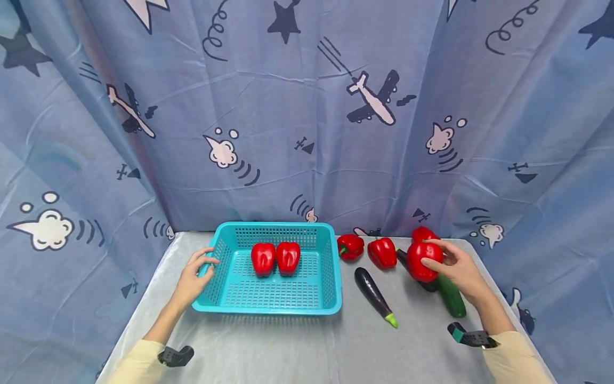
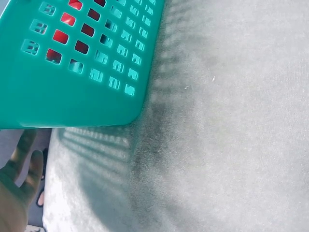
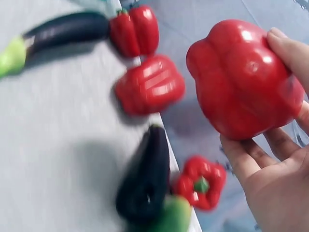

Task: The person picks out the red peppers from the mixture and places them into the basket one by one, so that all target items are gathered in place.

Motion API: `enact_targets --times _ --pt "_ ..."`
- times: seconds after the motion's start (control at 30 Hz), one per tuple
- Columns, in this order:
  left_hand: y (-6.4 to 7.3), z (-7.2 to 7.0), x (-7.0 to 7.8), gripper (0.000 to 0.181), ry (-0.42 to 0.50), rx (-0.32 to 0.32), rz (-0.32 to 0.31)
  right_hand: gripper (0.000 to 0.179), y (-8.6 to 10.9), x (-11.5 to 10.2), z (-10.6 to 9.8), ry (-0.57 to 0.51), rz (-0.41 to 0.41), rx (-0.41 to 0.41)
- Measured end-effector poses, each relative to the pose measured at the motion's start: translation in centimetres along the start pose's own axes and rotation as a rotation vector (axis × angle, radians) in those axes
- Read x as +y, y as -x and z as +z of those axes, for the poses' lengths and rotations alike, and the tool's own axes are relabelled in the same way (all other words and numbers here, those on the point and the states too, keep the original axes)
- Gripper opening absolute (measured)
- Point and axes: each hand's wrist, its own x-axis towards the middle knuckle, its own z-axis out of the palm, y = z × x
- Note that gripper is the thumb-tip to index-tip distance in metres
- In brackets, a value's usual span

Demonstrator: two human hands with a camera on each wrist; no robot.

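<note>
My right hand (image 1: 459, 269) grips a red bell pepper (image 1: 424, 262) between thumb and fingers; the right wrist view shows this bell pepper (image 3: 246, 79) held up above the table. Below it in the head view lie a dark eggplant (image 1: 428, 285), a green cucumber (image 1: 451, 296) and another red bell pepper (image 1: 424, 233), partly covered. At the left rim of a turquoise basket (image 1: 266, 310) is my left hand (image 1: 193, 278), fingers loosely bent and fingertips right at the rim. Two red bell peppers (image 1: 263, 260) sit side by side inside the basket.
Between basket and right hand lie two more red bell peppers (image 1: 382, 253) near the table's back edge, with an eggplant (image 1: 376, 296) in front of them. A patterned blue curtain (image 1: 307, 133) hangs behind and beside the grey table (image 1: 268, 352).
</note>
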Motion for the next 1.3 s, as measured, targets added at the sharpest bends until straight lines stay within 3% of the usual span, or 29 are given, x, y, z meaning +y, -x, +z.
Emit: enact_targets --times 0.3,0.57,0.77,0.93,1.17,1.3 --pt "0.0 0.0 -0.1 0.02 0.014 0.0 -0.005 0.054 -2.4 -2.2 5.3 -0.167 -0.043 -0.046" --pt "0.2 0.2 0.1 0.02 0.011 0.007 -0.016 0.052 -3.8 -3.7 7.9 -0.299 -0.024 -0.101" --pt "0.0 0.1 0.2 0.02 -0.005 0.008 -0.019 0.051 -4.9 -4.5 9.5 -0.305 -0.083 -0.147" --pt "0.0 0.2 0.3 0.02 -0.011 0.018 -0.019 0.053 -5.7 -5.4 11.0 -0.258 -0.093 -0.167" --pt "0.0 0.4 0.2 0.02 -0.022 0.026 -0.006 0.051 -6.4 -6.4 13.2 -0.33 -0.113 -0.24" --pt "-0.1 0.1 0.2 0.02 -0.015 0.011 -0.015 0.054 -6.4 -7.1 14.3 -0.294 -0.123 -0.248"
